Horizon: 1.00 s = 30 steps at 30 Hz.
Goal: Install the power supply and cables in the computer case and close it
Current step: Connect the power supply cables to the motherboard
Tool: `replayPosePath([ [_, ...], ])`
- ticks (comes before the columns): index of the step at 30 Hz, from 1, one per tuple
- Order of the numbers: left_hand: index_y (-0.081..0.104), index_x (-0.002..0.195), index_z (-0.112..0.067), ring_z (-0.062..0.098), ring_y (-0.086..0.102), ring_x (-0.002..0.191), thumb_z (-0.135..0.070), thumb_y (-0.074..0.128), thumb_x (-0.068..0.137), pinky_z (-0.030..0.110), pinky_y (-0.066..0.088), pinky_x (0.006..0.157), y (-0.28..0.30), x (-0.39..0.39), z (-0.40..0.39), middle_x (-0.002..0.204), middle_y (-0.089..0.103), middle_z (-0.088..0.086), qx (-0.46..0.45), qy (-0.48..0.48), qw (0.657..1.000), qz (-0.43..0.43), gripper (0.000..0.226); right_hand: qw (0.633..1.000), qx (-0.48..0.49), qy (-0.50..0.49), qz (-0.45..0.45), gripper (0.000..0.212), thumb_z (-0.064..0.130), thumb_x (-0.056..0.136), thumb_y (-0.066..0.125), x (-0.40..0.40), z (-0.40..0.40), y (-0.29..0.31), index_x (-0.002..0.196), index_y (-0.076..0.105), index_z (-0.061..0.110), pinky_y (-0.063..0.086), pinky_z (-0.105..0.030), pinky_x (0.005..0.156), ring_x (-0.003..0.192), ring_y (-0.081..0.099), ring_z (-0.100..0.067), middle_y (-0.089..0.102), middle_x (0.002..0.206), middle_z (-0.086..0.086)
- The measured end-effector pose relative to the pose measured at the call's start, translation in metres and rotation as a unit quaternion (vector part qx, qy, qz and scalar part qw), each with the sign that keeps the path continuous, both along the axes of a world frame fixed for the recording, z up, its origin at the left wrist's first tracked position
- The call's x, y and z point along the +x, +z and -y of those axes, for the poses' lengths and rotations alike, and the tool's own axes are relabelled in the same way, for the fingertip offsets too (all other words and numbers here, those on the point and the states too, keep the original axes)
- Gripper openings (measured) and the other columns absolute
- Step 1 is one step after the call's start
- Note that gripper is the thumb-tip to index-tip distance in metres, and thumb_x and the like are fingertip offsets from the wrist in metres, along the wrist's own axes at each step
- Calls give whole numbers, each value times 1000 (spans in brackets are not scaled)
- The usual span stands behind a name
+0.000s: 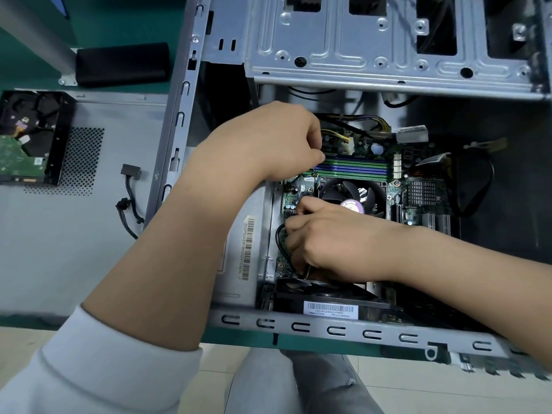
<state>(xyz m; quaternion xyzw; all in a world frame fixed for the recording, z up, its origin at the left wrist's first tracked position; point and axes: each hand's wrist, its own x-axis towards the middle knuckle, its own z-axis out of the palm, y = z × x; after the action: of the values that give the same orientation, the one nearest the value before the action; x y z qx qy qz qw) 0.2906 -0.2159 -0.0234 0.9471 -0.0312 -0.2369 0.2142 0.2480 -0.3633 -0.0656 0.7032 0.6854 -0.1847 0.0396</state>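
A person leans over an open computer case (191, 121) lying on a green surface (125, 19). Nearest, the right hand (331, 243) curls its fingers round a black cable (280, 240) at the motherboard's (418, 198) edge, beside the CPU fan (355, 194). Beyond it, the left hand (268, 141) pinches thin wires near the memory slots (355, 168); a yellow-and-black power cable (352, 122) already reaches the board. Farther off, the drive cage (388, 55) stands empty. Judged from this, cabling is midway: the side panel (59, 234) lies apart at left, bearing a loose hard drive (21, 150), and closing remains.
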Motion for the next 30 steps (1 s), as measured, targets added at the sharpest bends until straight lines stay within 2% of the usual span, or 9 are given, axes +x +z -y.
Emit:
replayPosePath([
  [14,64,94,-35,-2,47,68,-38,59,88,24,35,67,-1,0,-1,75,52,-18,-2,3,1000,5,8,1000,7,1,-7,14,21,81,55,0,0,-1,70,48,27,22,-30,82,92,44,-14,53,80,8],
  [20,64,94,-34,-2,47,68,-38,59,88,22,35,58,1,-1,-2,74,52,-17,-3,2,1000,4,8,1000,12,3,4,17,21,81,56,-1,-1,-2,69,45,27,21,-31,81,92,44,-14,54,81,8],
  [24,65,95,-34,-1,49,70,-38,59,88,24,35,62,1,-1,-1,75,53,-17,-1,2,1000,4,10,1000,8,4,13,14,21,82,54,-1,-1,-2,71,47,27,19,-31,80,93,44,-14,54,81,8],
  [30,65,96,-33,-3,48,69,-38,60,88,20,35,58,1,-1,-1,75,53,-18,0,-1,1000,1,11,1000,3,6,15,14,22,85,53,-2,-1,-2,73,48,27,22,-32,83,95,44,-15,53,82,8],
])
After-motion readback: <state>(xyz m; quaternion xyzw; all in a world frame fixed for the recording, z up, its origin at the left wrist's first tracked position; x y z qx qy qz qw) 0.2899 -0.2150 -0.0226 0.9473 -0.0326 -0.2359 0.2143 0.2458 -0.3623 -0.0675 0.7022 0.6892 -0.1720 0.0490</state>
